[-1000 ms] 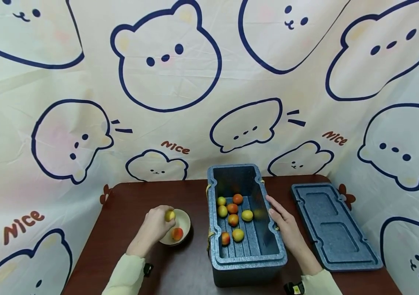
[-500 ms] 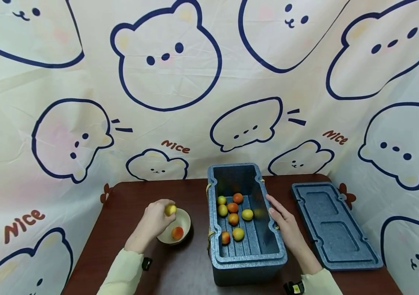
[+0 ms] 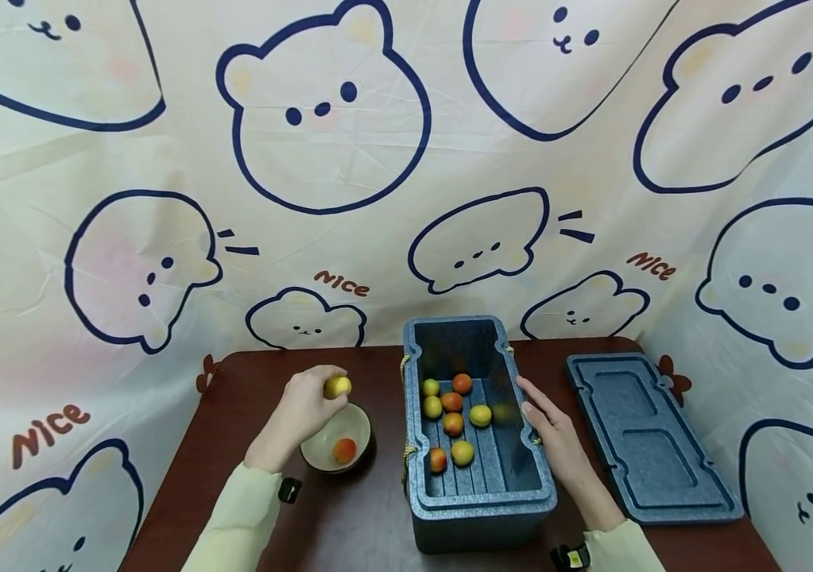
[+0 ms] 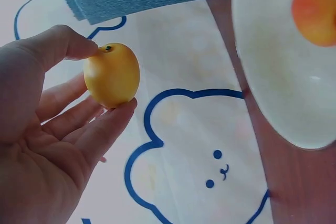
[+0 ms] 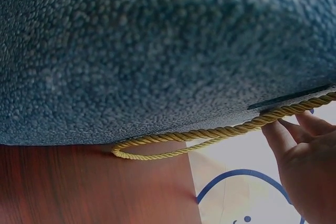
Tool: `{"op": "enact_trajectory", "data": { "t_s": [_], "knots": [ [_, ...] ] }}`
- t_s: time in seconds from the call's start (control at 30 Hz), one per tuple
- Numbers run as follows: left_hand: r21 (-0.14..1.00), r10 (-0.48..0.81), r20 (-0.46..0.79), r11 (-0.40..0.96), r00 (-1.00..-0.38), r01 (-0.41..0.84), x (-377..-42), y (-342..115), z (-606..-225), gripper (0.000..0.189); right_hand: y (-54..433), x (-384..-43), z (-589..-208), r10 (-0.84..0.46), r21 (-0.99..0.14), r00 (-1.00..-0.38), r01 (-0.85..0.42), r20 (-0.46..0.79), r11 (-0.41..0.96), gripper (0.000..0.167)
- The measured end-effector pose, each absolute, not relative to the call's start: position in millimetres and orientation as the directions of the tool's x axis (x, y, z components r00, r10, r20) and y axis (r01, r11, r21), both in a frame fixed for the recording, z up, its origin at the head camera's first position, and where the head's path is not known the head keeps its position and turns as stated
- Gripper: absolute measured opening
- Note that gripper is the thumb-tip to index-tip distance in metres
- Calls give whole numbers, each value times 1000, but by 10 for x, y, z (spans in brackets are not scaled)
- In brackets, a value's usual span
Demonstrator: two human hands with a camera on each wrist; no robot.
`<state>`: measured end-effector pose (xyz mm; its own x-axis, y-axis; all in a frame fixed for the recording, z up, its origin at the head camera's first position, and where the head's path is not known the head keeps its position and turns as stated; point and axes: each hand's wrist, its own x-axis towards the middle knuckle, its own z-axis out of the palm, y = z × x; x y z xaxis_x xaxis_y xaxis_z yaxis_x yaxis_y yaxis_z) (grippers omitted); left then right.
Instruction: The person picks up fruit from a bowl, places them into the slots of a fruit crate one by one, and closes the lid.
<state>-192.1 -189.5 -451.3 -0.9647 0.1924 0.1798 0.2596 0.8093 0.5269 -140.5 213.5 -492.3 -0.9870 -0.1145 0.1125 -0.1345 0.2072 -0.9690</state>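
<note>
In the head view my left hand [image 3: 302,413] pinches a small yellow fruit [image 4: 112,75] between thumb and fingertips, raised just above the far side of a pale bowl [image 3: 316,451]. One orange-red fruit [image 3: 344,450] lies in that bowl. To the right stands a blue foam box [image 3: 481,504], uncovered, with several yellow fruits [image 3: 462,454] and orange fruits [image 3: 452,424] on its ribbed floor. My right hand [image 3: 556,437] rests against the box's right wall with fingers extended. Beside those fingers, the right wrist view shows a yellow rope handle [image 5: 231,130].
The box's blue lid [image 3: 652,437] lies flat on the dark wooden table [image 3: 249,397], right of my right hand. Behind the table hangs a cloth [image 3: 334,159] printed with cartoon bears.
My left hand has lifted the yellow fruit up and away from the bowl, slightly toward the back. The right hand, the box and the lid stay where they were.
</note>
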Motion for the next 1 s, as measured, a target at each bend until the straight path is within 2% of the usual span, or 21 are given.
{"op": "enact_trajectory", "data": {
  "t_s": [0.73,1.0],
  "knots": [
    [518,287,279,759,-917,395,-2046,-1690,-4157,33,2132,-1396,-4932,-119,-970,-988,-126,103,207,49],
    [504,295,277,765,-914,400,-2075,-1634,-4077,32,2135,-1401,-4933,-114,-969,-988,-124,102,212,49]
  ]
}}
